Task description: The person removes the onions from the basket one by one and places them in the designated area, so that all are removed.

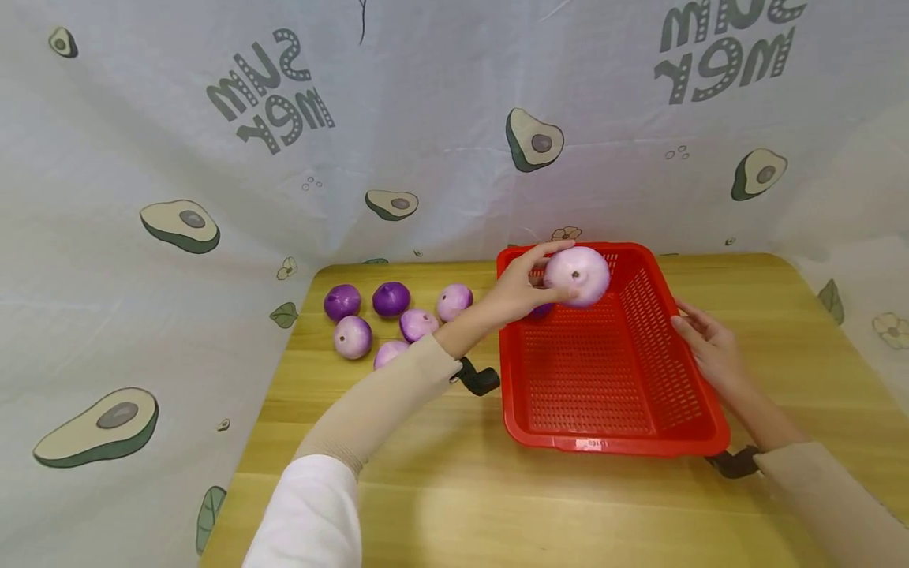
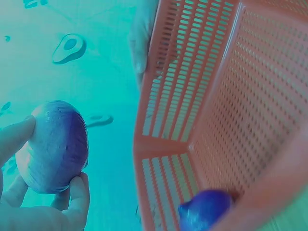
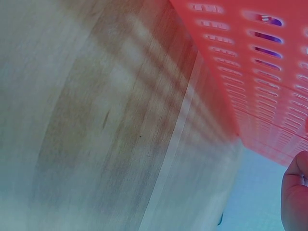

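My left hand [image 1: 521,290] holds a pale purple-white onion [image 1: 581,274] over the far left part of a red plastic basket [image 1: 585,371]. In the left wrist view, thumb and fingers curve round this onion [image 2: 55,144]. A dark purple onion [image 2: 207,211] lies inside the basket, in a corner; in the head view my left hand mostly covers it. At the basket's right side, my right hand [image 1: 713,351] grips the rim, thumb on top. The right wrist view shows part of that hand [image 3: 296,192] beside the slotted wall.
On the wooden table [image 1: 454,489], several more onions lie loose to the left, among them a dark purple onion [image 1: 391,300] and a paler onion [image 1: 353,338]. Part of the group hides behind my left sleeve [image 1: 383,402]. A printed cloth [image 1: 440,95] hangs behind the table.
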A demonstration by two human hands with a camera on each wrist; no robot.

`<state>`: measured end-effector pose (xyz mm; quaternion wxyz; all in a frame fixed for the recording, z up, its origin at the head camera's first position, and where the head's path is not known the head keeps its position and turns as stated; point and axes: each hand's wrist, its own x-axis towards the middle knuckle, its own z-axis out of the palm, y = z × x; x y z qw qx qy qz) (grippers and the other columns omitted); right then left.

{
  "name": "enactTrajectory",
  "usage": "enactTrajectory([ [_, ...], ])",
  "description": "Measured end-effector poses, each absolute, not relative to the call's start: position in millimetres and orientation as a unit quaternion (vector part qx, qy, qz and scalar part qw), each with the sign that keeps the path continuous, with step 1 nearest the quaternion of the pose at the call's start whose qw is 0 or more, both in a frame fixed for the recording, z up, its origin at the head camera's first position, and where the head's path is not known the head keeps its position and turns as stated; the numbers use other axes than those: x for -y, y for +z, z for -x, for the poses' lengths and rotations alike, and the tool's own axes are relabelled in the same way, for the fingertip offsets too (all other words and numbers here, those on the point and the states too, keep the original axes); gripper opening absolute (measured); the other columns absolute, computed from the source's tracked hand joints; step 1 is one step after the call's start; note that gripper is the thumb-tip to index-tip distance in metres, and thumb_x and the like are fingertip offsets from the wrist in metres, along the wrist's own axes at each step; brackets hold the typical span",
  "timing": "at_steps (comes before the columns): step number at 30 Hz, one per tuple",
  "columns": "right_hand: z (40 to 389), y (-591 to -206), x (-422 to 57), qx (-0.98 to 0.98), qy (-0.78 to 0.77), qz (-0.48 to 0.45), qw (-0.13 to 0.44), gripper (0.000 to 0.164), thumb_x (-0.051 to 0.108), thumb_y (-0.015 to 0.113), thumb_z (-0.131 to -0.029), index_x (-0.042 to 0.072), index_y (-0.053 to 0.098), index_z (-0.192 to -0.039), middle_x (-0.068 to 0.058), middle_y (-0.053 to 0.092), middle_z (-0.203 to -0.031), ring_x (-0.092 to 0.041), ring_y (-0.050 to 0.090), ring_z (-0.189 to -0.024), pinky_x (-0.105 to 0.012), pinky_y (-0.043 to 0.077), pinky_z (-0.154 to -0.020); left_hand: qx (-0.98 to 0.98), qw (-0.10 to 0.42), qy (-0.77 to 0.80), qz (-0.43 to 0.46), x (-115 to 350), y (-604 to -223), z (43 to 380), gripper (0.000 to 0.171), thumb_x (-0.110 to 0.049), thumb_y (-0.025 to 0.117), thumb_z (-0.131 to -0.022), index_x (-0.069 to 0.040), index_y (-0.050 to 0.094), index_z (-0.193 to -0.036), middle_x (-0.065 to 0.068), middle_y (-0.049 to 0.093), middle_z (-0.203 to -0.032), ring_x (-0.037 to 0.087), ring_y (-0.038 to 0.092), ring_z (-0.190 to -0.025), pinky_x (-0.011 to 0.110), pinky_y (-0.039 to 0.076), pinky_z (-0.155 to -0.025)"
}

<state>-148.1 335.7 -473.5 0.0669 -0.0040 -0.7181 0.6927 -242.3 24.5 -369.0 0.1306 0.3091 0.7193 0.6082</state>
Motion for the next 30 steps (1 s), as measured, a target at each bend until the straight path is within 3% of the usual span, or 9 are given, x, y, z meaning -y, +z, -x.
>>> enactTrajectory([
  [5, 148.7, -472.7, -335.5, 0.739, 0.67, 0.011, 0.07, 0.056, 0.014, 0.053, -0.104, -0.002, 0.031, -0.153, 0.011, 0.062, -0.098, -0.001, 0.065, -0.078, -0.018, 0.056, -0.06, -0.704, 0.133, 0.635, -0.288, 9.9, -366.7, 240.4, 0.068, 0.001, 0.075, -0.086, -0.008, 0.046, -0.147, 0.013, 0.048, -0.139, 0.024, 0.055, -0.114, 0.027, 0.051, -0.095],
  [11, 149.4, -474.5, -335.6, 0.735, 0.674, 0.009, 0.076, 0.055, 0.013, 0.054, -0.104, -0.002, 0.033, -0.153, 0.012, 0.063, -0.097, 0.0, 0.065, -0.077, -0.017, 0.055, -0.06, -0.724, 0.122, 0.632, -0.248, 50.5, -374.6, 232.1, 0.067, -0.001, 0.073, -0.09, -0.014, 0.045, -0.149, 0.016, 0.049, -0.139, 0.032, 0.059, -0.116, 0.032, 0.052, -0.094],
  [14, 149.5, -475.3, -335.5, 0.737, 0.671, 0.005, 0.082, 0.055, 0.012, 0.054, -0.103, -0.001, 0.034, -0.153, 0.012, 0.063, -0.097, 0.0, 0.065, -0.077, -0.016, 0.055, -0.06, -0.729, 0.114, 0.632, -0.238, 65.9, -381.5, 228.3, 0.067, 0.003, 0.071, -0.09, -0.011, 0.044, -0.149, 0.02, 0.05, -0.139, 0.035, 0.059, -0.116, 0.034, 0.052, -0.095],
  [18, 150.0, -475.8, -335.2, 0.735, 0.672, 0.002, 0.088, 0.054, 0.012, 0.055, -0.103, 0.0, 0.037, -0.152, 0.012, 0.064, -0.097, 0.0, 0.065, -0.077, -0.016, 0.055, -0.06, -0.734, 0.106, 0.633, -0.222, 82.2, -392.1, 224.4, 0.066, 0.006, 0.07, -0.089, -0.005, 0.043, -0.148, 0.024, 0.05, -0.138, 0.037, 0.059, -0.115, 0.036, 0.051, -0.096],
  [30, 148.9, -472.3, -335.3, 0.742, 0.666, 0.011, 0.076, 0.055, 0.013, 0.054, -0.103, 0.0, 0.034, -0.153, 0.011, 0.063, -0.098, 0.0, 0.065, -0.077, -0.017, 0.055, -0.06, -0.758, 0.1, 0.616, -0.19, 113.4, -433.4, 211.8, 0.068, 0.004, 0.07, -0.09, -0.004, 0.04, -0.151, 0.023, 0.046, -0.142, 0.037, 0.056, -0.118, 0.037, 0.049, -0.097],
])
